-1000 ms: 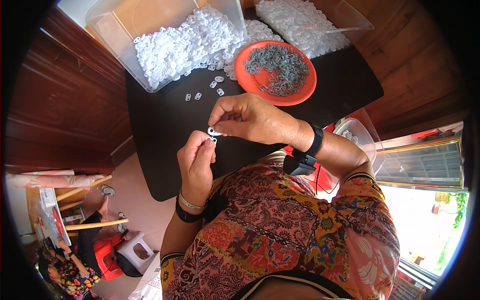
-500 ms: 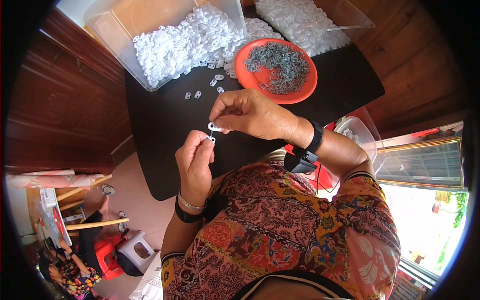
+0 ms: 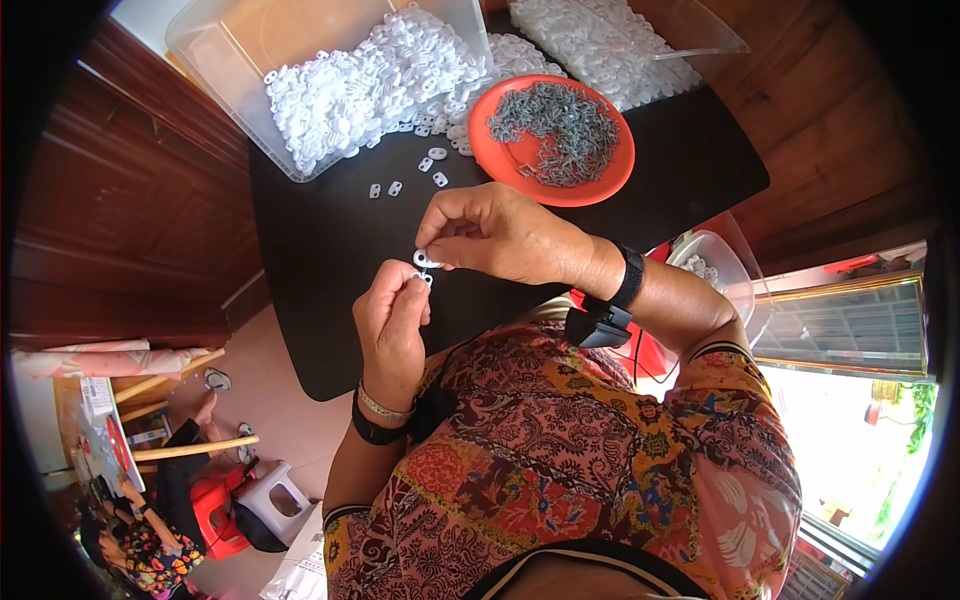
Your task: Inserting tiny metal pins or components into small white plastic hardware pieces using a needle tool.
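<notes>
Over the dark table [image 3: 330,290], my hands meet fingertip to fingertip. My left hand [image 3: 390,330] pinches a small white two-hole plastic piece [image 3: 427,280] between thumb and fingers. Just above it, my right hand [image 3: 505,238] grips a second white plastic piece [image 3: 421,258], tilted, with one dark hole showing. A thin dark bit of a screw-like pin shows in the narrow gap between the pieces; most of it is hidden. Several loose white pieces [image 3: 396,188] lie beyond my hands. An orange-red plate [image 3: 612,180] holds a heap of small grey metal screws [image 3: 570,135].
A clear plastic bin [image 3: 225,120] spills white pieces [image 3: 365,90] onto the table at the far left. Another clear container [image 3: 690,45] of them stands far right. A smaller tub [image 3: 740,275] sits beside my right arm. Another person [image 3: 150,540] is at the lower left.
The piece in my right hand has come closer to the one in my left, so less of the dark pin shows between them. My left hand has hardly moved.
</notes>
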Demonstrator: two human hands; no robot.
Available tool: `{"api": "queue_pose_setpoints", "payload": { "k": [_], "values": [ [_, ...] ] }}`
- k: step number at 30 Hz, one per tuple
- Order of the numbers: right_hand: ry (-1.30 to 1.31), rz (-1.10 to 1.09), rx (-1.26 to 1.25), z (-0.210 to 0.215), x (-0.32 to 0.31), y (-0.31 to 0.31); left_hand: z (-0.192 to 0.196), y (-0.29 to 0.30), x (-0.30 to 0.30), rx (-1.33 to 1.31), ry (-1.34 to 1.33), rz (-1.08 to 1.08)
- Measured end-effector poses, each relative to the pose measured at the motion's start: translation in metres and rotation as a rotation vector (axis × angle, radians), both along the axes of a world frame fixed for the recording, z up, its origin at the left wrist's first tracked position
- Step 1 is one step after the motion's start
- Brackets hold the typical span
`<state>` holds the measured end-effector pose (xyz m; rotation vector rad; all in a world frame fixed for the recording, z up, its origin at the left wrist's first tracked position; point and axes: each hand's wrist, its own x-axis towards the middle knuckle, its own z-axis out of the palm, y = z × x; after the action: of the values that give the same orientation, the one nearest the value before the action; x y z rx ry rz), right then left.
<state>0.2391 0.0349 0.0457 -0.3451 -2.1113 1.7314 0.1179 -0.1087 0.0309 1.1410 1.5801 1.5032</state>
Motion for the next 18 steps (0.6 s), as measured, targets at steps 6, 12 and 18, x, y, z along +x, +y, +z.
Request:
{"api": "queue_pose_setpoints", "payload": {
  "k": [6,12,18],
  "values": [
    [0.040,-0.040,0.127,0.001,0.002,-0.005,-0.001,0.001,0.001,0.005,-0.004,0.015],
    [0.069,-0.029,0.184,-0.002,0.001,-0.008,-0.003,0.002,0.001,0.012,-0.057,0.022],
    [0.082,-0.042,0.136,-0.005,0.006,-0.022,0.002,0.004,0.003,0.007,-0.159,0.064]
  ]
}}
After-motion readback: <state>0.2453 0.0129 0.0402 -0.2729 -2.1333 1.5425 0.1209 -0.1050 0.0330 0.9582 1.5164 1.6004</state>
